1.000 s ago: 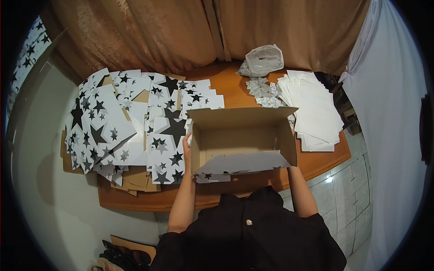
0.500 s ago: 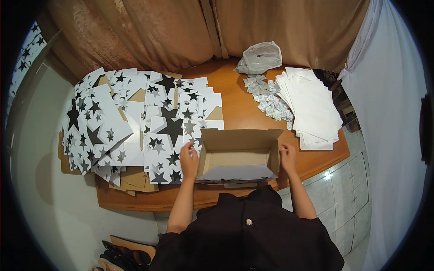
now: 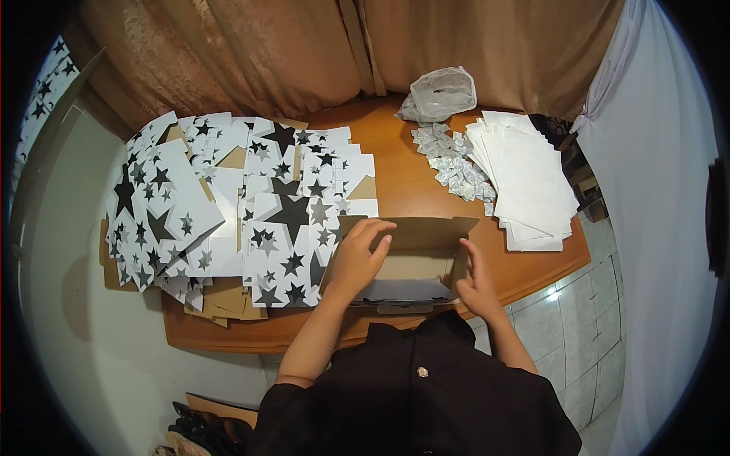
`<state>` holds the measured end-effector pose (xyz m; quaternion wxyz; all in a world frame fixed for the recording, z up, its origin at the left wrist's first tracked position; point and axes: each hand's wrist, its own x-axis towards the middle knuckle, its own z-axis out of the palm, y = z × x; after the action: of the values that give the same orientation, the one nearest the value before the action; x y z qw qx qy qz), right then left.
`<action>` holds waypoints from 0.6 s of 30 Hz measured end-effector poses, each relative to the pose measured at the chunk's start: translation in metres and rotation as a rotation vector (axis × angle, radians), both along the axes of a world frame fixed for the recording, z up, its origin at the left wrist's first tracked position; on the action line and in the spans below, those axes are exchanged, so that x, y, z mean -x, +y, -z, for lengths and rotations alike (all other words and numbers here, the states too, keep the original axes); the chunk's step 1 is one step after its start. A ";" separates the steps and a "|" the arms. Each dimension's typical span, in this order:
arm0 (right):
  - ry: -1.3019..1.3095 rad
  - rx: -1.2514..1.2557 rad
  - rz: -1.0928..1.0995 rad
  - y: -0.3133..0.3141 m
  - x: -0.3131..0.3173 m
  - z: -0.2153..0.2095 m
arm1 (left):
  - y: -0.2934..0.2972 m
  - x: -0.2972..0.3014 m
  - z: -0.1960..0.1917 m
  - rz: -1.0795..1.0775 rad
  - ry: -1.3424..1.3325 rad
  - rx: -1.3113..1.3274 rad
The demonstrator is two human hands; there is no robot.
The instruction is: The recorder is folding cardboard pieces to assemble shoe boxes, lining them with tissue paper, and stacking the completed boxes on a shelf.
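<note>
An open cardboard box (image 3: 414, 266), brown inside, stands at the near edge of the table in front of me. Over its left wall is my left hand (image 3: 360, 258), with the fingers curving inward and the thumb apart from them, nothing between them. At the right wall my right hand (image 3: 477, 283) has its index finger stretched up along the corner and its thumb held away. I cannot make out whether either hand presses on the cardboard.
Flat star-printed cardboard pieces (image 3: 293, 220) lie overlapped on the left of the wooden table (image 3: 395, 178). Beyond the box are small clear packets (image 3: 460, 171), a translucent plastic bag (image 3: 441, 95) and a stack of white sheets (image 3: 532, 178). A brown curtain (image 3: 471, 45) hangs behind.
My left hand has risen from beside the box and moved right, over its left wall. My right hand has shifted slightly left and down against the right wall, its index finger now extended.
</note>
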<state>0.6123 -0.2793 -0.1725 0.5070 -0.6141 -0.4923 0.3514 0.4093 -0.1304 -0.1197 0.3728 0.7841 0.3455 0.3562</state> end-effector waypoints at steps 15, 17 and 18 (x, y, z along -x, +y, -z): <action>-0.359 0.022 0.165 -0.013 -0.036 -0.024 | 0.004 0.025 0.030 -0.015 0.577 -0.283; -0.365 0.041 0.166 -0.014 -0.037 -0.022 | -0.010 0.034 0.023 0.109 0.626 -0.198; -0.375 0.030 0.177 -0.014 -0.037 -0.020 | -0.018 0.040 0.019 0.170 0.690 -0.164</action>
<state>0.6491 -0.2932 -0.1527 0.4262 -0.7170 -0.5170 0.1923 0.3690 -0.1481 -0.1389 0.1982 0.9114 0.3547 0.0648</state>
